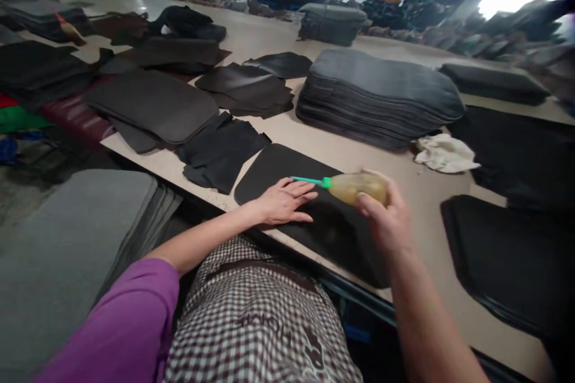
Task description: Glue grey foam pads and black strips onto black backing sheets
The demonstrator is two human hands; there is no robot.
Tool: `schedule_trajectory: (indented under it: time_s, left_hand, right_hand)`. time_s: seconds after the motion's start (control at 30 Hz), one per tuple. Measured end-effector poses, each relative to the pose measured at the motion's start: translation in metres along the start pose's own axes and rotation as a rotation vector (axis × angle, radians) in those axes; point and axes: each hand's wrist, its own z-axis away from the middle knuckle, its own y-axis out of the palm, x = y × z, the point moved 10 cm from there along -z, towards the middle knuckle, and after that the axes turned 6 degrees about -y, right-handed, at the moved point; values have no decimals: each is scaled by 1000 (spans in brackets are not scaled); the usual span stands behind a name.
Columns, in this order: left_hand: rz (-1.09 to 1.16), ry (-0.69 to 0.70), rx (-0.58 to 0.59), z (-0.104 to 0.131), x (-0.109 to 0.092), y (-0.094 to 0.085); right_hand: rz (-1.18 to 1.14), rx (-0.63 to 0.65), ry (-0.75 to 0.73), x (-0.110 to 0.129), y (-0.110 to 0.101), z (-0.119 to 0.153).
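In the head view, my right hand (390,215) is wrapped round a squeeze bottle (350,188) of yellowish liquid, tipped on its side. Its green nozzle points left, its tip just above the fingers of my left hand (287,202). That hand lies flat with fingers spread on a dark rounded panel (287,161) at the table's front edge. Part of the panel is hidden by my hands and the bottle. Black fabric pieces (224,146) lie close by on the left.
A tall stack of dark panels (377,96) stands behind my hands. A crumpled white cloth (445,152) lies right of it. More dark panels (507,257) rest at the right, and others (157,105) at the left. Grey sheets (76,239) are stacked below, left of the table.
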Motion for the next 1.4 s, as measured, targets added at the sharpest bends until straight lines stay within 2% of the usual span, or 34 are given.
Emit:
schedule_trajectory:
  time_s: [0.07,0.13,0.2,0.3,0.57,0.73,0.87,1.03,1.2,1.4]
  left_hand:
    - [13,-51,29,1,11,10]
    - [31,-85,59,3,17,20]
    - [39,-92,63,5,19,26]
    - [48,-70,7,7,18,24]
    - [81,-75,-62,8,18,20]
    - [110,-153,28,6,23,33]
    - [135,-191,52,7,25,35]
    - [84,-108,24,8,19,26]
    - [46,-38,-62,8,15,8]
    - [21,-16,-85,7,13,1]
  right_hand:
    - [-55,91,13,9,58,-15]
    - [-75,179,-9,15,101,-24]
    - [-48,257,-48,18,127,-29]
    - [1,340,-78,17,146,-32]
    - [6,395,-100,23,159,-37]
    - [68,459,-216,37,174,-40]
    - [86,542,-321,48,188,-43]
    - [71,569,-354,39,187,-57]
    - [160,492,-362,17,167,-87]
    - [314,259,-393,-1,142,-118]
